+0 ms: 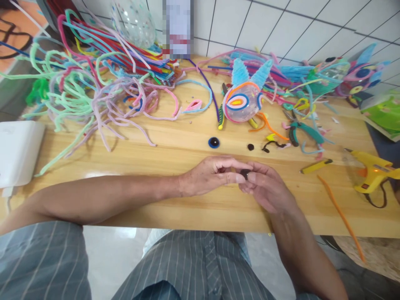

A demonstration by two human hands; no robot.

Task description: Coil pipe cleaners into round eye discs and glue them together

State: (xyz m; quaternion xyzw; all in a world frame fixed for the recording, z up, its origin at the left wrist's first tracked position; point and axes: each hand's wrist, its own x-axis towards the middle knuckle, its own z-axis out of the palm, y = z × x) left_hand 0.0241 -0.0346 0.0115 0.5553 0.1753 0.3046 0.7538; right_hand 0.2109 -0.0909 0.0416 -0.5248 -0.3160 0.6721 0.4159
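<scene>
a tiled wall (233,23) backs the wooden table (175,160); the floor (109,258) seems glossy.

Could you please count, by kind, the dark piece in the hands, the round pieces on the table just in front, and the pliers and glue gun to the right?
Held dark piece: 1
Blue-rimmed black disc: 1
Small black round piece: 1
Pliers: 1
Yellow glue gun: 1
Total: 5

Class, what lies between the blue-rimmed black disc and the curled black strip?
In the head view, one small dark round piece lies between the blue-rimmed black disc and the curled black strip, touching neither.
</scene>
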